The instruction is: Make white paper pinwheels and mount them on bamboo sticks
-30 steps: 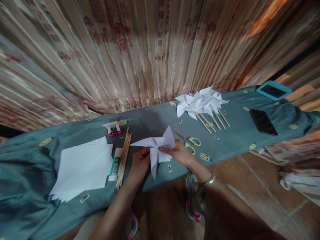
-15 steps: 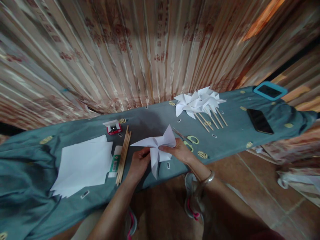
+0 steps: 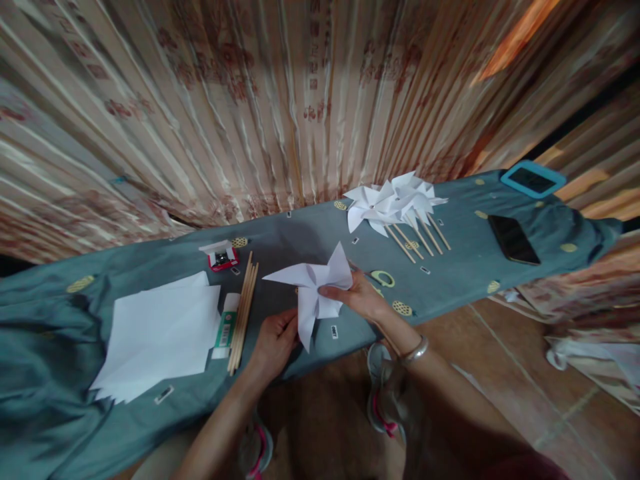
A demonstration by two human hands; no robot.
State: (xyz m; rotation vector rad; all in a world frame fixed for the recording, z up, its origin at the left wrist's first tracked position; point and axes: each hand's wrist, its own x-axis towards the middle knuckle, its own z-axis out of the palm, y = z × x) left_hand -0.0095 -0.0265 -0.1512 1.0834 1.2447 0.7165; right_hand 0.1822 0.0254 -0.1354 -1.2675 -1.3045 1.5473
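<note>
A white paper pinwheel [image 3: 311, 283] with folded blades is held above the near edge of the cloth-covered table. My right hand [image 3: 364, 298] is closed on its right side, the thumb pressing near the centre. At the lower left blade, my left hand [image 3: 274, 341] is closed with its fingertips against the paper; the blade partly hides them. Scissors with light green handles [image 3: 383, 278] lie just beyond my right hand, partly covered by it. To the left of my left hand are several thin wooden sticks [image 3: 243, 317] and a green-and-white glue stick [image 3: 226, 327].
A stack of white paper sheets [image 3: 157, 333] lies at the left. Behind the sticks sits an open red box [image 3: 223, 258] of small dark items. Several pinwheels on sticks [image 3: 395, 203] rest at the back right. Farther right are a black phone [image 3: 514, 240] and a blue-framed device [image 3: 533, 179].
My left hand has slid slightly down along the pinwheel's left side, and the pinwheel has tilted a little. My right thumb stays near its centre. The whole view has shifted slightly.
</note>
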